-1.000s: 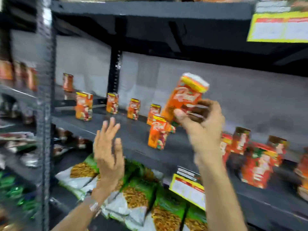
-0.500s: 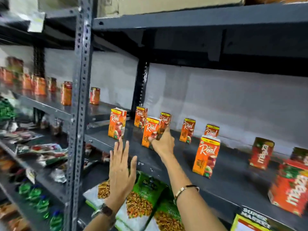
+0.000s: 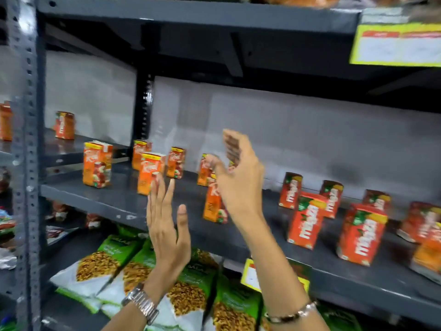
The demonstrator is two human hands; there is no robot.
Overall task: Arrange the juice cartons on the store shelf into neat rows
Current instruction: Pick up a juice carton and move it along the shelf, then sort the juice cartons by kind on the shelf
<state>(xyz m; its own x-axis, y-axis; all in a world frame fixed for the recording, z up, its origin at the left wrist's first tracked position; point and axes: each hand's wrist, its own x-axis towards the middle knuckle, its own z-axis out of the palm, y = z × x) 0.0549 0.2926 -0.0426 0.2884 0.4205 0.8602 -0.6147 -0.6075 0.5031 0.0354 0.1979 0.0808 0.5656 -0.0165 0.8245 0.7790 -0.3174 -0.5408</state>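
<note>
Several orange juice cartons stand scattered on the grey metal shelf (image 3: 114,199): one at the left (image 3: 97,164), one nearer the front (image 3: 150,173), others behind (image 3: 175,162). Another orange carton (image 3: 212,206) stands partly hidden behind my right hand (image 3: 238,180), which is raised in front of it, fingers apart and blurred, holding nothing. My left hand (image 3: 167,225) is held up flat before the shelf's front edge, fingers spread, its fingertips overlapping the front carton. To the right stand several red juice cartons (image 3: 306,219), (image 3: 361,234) in loose staggered lines.
A perforated upright post (image 3: 28,139) bounds the bay at the left, with more orange packs (image 3: 64,125) beyond it. Green and white snack bags (image 3: 100,266) fill the shelf below. A yellow price label (image 3: 396,44) hangs from the shelf above.
A second ago my right hand held an orange carton; it set the carton down among the left ones, let go and has moved right, empty. The view has swung right.
</note>
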